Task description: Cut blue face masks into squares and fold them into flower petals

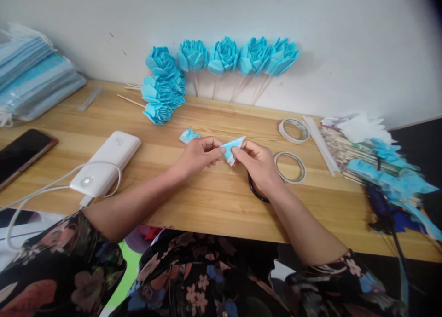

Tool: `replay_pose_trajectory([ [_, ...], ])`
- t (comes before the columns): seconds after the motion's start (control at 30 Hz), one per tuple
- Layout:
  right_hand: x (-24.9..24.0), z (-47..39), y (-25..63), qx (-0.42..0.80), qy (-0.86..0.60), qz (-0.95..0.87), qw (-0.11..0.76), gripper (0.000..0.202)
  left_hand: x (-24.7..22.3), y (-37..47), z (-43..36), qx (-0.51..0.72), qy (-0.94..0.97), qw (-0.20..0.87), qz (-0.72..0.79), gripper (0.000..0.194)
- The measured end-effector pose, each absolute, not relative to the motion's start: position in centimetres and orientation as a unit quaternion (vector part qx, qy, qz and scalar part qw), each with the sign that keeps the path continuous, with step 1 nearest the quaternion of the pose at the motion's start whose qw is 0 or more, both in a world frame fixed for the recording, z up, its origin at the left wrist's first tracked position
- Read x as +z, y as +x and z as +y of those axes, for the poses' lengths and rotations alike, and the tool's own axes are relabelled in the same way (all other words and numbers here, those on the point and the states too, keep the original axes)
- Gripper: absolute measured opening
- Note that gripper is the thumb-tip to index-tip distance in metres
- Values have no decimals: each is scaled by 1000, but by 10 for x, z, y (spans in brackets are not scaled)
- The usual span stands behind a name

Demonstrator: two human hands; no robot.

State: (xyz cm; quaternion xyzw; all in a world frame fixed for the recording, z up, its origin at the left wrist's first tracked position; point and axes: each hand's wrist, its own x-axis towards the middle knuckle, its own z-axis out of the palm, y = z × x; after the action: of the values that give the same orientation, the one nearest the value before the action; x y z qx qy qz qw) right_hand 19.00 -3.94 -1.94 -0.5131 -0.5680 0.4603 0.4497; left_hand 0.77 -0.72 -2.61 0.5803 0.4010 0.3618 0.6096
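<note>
The person's left hand (pixel 201 154) and right hand (pixel 261 164) pinch a folded, pale-blue fabric-like sheet (pixel 228 152) between them (neither is nearer), its long edge slanting up rightward.

Open tabletop (pixel 210 204) lies between the forearms (pixel 148 195), with tape rolls (pixel 305 134) obstructing the right and blue flowers (pixel 223 57) the back.

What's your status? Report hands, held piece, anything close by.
Left hand and right hand pinching folded blue piece between them. Second blue piece just beyond left hand. Close by: black loop, partly hidden by right hand.
</note>
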Motion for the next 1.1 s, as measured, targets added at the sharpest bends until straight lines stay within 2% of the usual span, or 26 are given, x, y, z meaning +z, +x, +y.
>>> replay_pose_trajectory([
  [0.4, -21, -40, 191, 458, -517, -569, 446, 28, -26, 8, -6, 368, 585, 598, 406, 22],
  [0.6, -19, -39, 190, 446, -525, -565, 454, 27, -26, 7, -4, 378, 587, 599, 392, 35],
  [0.8, -20, -40, 191, 450, -522, -569, 449, 27, -23, 6, -5, 386, 570, 604, 403, 23],
  [1.1, -19, -41, 191, 448, -524, -577, 437, 29, -25, 6, -5, 387, 574, 604, 394, 23],
])
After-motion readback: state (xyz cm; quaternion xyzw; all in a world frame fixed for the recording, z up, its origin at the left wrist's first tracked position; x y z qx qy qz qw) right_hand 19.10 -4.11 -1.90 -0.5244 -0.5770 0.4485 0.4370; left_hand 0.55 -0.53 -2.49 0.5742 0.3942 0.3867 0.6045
